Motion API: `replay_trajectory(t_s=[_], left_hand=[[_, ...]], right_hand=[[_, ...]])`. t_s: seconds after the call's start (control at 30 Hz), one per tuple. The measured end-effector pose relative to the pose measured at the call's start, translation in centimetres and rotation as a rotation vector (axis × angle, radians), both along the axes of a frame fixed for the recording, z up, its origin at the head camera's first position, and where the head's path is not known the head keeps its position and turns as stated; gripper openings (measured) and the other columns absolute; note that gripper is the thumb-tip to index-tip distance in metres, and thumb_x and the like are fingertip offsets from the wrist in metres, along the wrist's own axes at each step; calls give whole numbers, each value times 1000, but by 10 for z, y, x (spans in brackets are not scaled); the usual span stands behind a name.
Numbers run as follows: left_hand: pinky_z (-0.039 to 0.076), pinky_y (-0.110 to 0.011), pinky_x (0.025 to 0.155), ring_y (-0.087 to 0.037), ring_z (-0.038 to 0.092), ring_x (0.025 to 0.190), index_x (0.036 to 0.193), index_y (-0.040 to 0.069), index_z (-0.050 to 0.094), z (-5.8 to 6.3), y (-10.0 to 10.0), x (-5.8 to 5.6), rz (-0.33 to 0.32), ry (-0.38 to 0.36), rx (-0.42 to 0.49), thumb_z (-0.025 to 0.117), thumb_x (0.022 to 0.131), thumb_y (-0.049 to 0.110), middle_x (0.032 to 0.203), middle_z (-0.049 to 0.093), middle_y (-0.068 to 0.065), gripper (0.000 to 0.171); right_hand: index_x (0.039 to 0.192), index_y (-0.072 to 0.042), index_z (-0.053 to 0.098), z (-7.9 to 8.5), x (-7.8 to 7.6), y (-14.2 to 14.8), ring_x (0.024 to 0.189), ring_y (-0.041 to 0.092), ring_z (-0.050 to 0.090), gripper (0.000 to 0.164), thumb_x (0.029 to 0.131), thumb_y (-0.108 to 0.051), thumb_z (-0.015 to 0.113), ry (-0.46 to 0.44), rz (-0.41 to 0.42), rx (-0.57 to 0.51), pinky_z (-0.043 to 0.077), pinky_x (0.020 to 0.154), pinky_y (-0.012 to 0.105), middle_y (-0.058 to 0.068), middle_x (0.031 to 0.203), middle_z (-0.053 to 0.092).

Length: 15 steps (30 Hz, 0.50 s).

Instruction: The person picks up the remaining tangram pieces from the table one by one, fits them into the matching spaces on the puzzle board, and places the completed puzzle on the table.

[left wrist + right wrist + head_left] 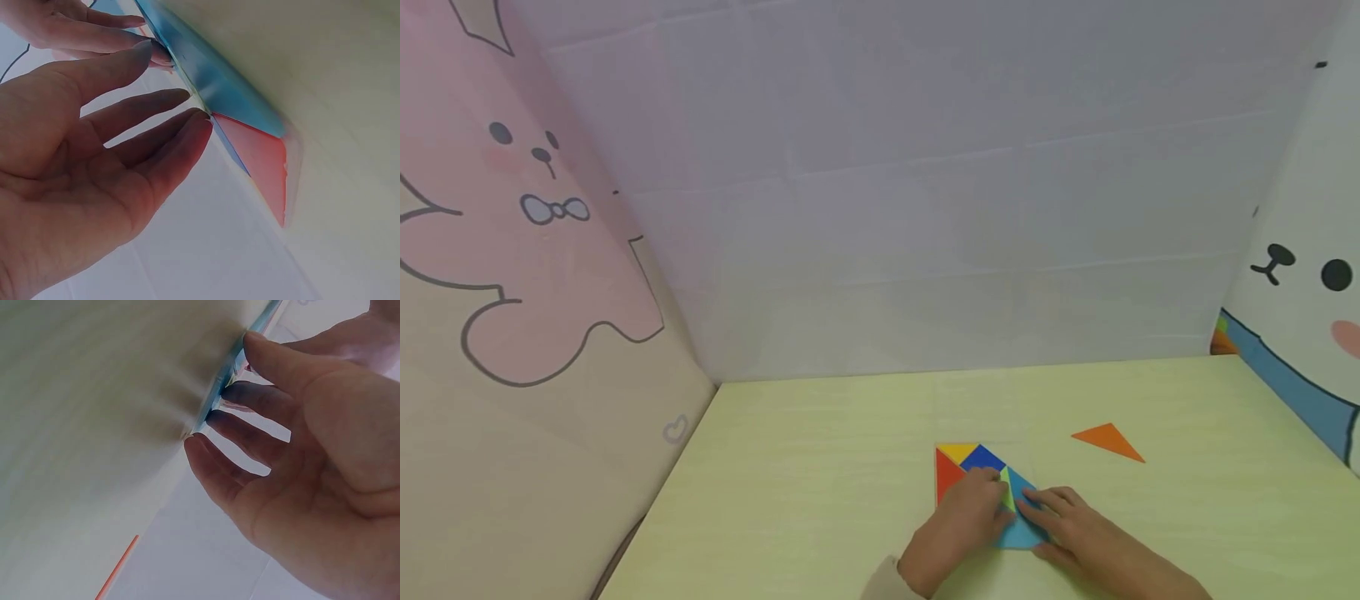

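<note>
Flat coloured tangram pieces lie together on the table: a yellow piece (958,451), a dark blue piece (982,457), a red piece (947,477), a light green triangle (1008,493) and light blue (1024,535) areas at the right and bottom. My left hand (966,512) reaches over the middle, its fingertips at the green triangle and hiding part of the layout. In the left wrist view, that hand's thumb and fingers stand apart. My right hand (1078,529) touches the light blue right side with spread, gently bent fingers. The right wrist view shows its fingertips along the edge.
A loose orange triangle (1111,440) lies on the pale yellow table (805,467), beyond my right hand. White sheeting (880,208) rises behind the table. Walls printed with cartoon animals stand at the left and right.
</note>
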<state>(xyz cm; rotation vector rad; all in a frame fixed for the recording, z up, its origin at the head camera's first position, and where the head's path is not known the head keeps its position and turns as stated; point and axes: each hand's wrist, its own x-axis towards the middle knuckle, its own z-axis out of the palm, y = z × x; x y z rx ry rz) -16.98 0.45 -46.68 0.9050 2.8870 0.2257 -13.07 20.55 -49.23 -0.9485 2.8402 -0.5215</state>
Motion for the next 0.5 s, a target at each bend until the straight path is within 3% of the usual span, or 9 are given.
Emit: replay_trajectory(t_s=[0.2, 0.37, 0.5], left_hand=[[50, -19, 93, -8, 61, 112, 119, 13, 74, 1, -4, 9, -45, 53, -44, 70, 100, 36, 126, 68, 4, 30], [43, -19, 105, -10, 57, 126, 136, 6, 64, -1, -10, 14, -115, 104, -118, 62, 103, 41, 139, 62, -1, 48], [37, -23, 113, -13, 48, 138, 147, 8, 56, -5, -14, 15, -137, 76, -154, 55, 105, 47, 152, 53, -1, 57]], right_hand=[[143, -4, 59, -1, 1, 1, 121, 33, 53, 59, 101, -45, 61, 34, 7, -3, 56, 93, 37, 13, 144, 58], [143, -5, 59, -1, 1, 1, 121, 32, 53, 59, 101, -46, 61, 36, 1, 15, 56, 94, 38, 12, 143, 58], [144, -6, 59, -1, 2, 0, 121, 32, 53, 59, 101, -46, 61, 40, -5, 33, 56, 94, 39, 12, 143, 58]])
